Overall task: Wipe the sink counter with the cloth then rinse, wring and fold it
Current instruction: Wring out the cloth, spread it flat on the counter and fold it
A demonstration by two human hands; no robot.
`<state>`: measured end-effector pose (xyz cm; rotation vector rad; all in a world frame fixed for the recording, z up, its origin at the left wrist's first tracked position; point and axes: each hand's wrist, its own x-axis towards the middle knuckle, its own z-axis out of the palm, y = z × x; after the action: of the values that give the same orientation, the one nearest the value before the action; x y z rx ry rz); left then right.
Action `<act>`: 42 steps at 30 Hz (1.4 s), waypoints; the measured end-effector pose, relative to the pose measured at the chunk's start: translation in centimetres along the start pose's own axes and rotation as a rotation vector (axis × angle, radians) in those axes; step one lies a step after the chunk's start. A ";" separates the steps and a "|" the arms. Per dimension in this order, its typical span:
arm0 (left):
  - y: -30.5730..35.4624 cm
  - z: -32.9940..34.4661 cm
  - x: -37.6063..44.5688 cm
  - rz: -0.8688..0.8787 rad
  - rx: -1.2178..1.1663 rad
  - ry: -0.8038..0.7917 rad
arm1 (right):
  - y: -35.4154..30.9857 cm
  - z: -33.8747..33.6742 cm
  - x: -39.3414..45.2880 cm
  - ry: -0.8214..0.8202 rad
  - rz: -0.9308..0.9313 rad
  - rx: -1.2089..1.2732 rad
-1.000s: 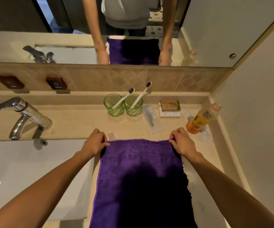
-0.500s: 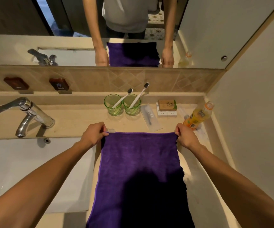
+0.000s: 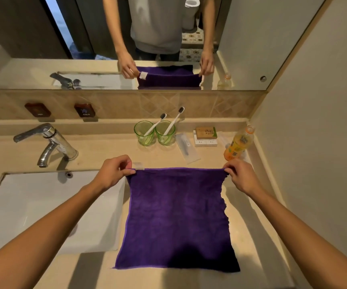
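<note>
Two hands on purple cloth (image 3: pixel 176 217): left hand (image 3: pixel 114 173) pinches far left corner beside white tag (image 3: pixel 138 165); right hand (image 3: pixel 240 174) pinches far right corner. Far edge taut between them, apparently lifted off bench (image 3: pixel 97 151); near part lies flat on bench, right of sink (image 3: pixel 43 209). Behind cloth: two green cups (image 3: pixel 155 132) holding toothbrushes, orange bottle (image 3: pixel 239 142) near right hand. Tap (image 3: pixel 47 142) at far left.
</note>
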<state>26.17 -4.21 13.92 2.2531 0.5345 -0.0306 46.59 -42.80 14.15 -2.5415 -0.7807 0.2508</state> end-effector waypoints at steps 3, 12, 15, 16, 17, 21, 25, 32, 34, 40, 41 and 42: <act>-0.4 0.1 -3.2 0.044 -0.008 0.009 | 0.0 0.2 -3.1 0.036 -0.024 0.023; -3.1 3.5 -11.3 0.056 0.059 0.006 | 0.5 2.4 -12.8 0.050 0.026 0.080; -4.8 5.1 -13.5 0.091 0.128 -0.023 | 1.0 3.3 -15.6 0.027 0.019 0.074; -5.3 5.6 -14.2 0.106 0.159 -0.029 | 1.3 3.7 -16.5 0.009 0.012 0.067; -5.7 6.2 -14.9 0.128 0.189 -0.030 | 1.4 4.0 -17.4 -0.013 0.003 0.061; -7.2 8.0 -17.9 0.169 0.292 -0.055 | 1.7 5.7 -20.8 -0.061 -0.014 0.043; -8.1 9.1 -19.9 0.195 0.359 -0.064 | 2.1 7.0 -23.3 -0.103 -0.036 -0.004; -8.8 10.2 -22.1 0.262 0.453 -0.051 | 3.9 9.3 -25.5 -0.167 -0.019 -0.126; -8.7 10.4 -22.4 0.274 0.485 -0.047 | 3.9 9.5 -25.9 -0.196 -0.006 -0.168; -9.1 11.4 -22.9 0.255 0.580 -0.059 | 4.2 10.7 -26.6 -0.190 0.025 -0.279; -9.2 11.6 -22.9 0.239 0.587 -0.059 | 3.8 10.5 -26.6 -0.192 0.005 -0.301; -9.3 11.7 -23.0 0.217 0.579 -0.063 | 3.3 10.3 -26.6 -0.176 -0.020 -0.316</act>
<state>3.36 -15.57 3.81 2.8522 0.2614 -0.1639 23.25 -56.42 4.56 -2.8331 -0.9799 0.3744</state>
